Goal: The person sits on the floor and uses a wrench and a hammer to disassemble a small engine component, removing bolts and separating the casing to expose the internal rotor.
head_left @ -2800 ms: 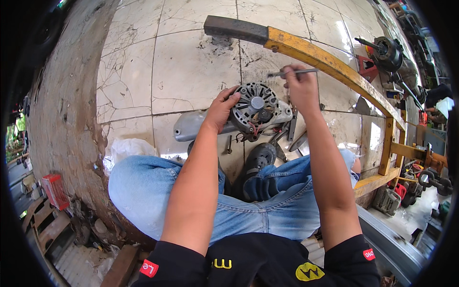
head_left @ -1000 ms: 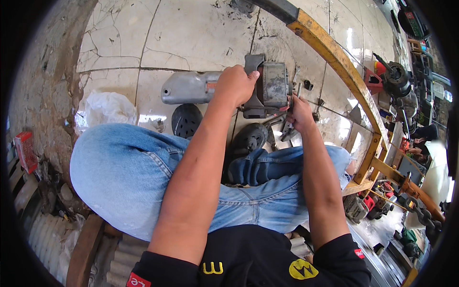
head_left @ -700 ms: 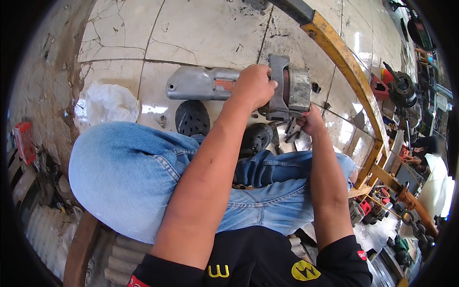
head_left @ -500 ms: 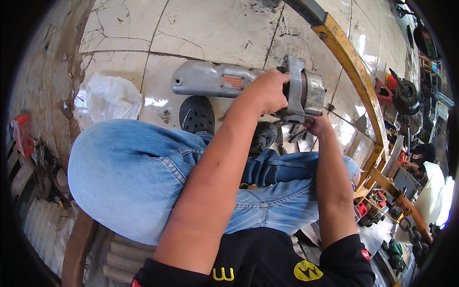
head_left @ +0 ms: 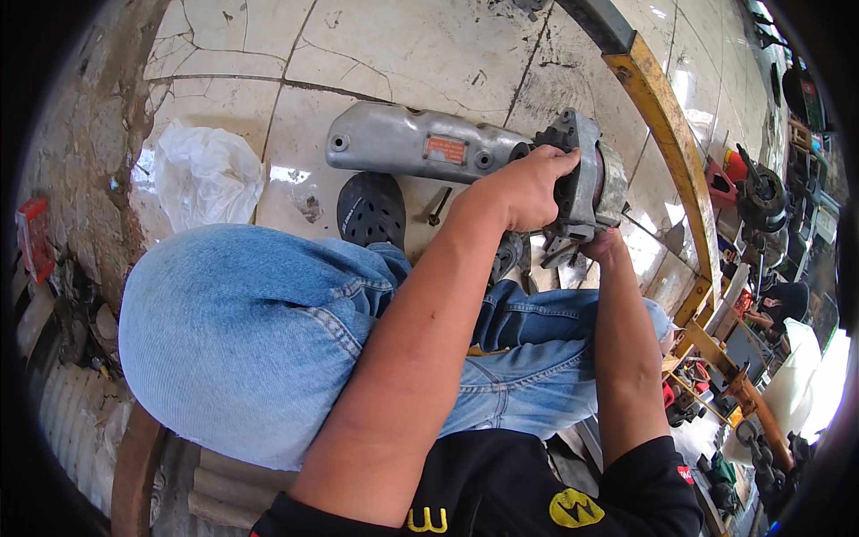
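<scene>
My left hand point(head_left: 523, 186) grips a grey metal alternator point(head_left: 586, 179), held on its edge above the tiled floor. My right hand point(head_left: 601, 245) is under the alternator, partly hidden by it, and seems to hold a small tool against its underside; the tool itself is barely visible. I am crouching, and my knees in blue jeans point(head_left: 268, 331) fill the middle of the view.
A long grey metal engine cover point(head_left: 416, 145) lies on the floor behind the alternator. A black sandal point(head_left: 371, 208) and a bolt point(head_left: 438, 205) sit beside it, a white plastic bag point(head_left: 204, 174) at left. A yellow steel frame point(head_left: 667, 143) runs along the right, with machine parts beyond.
The alternator was turned from lying face up to standing on its edge. My right hand, earlier above it with a screwdriver, went under it. The view swung left and closer.
</scene>
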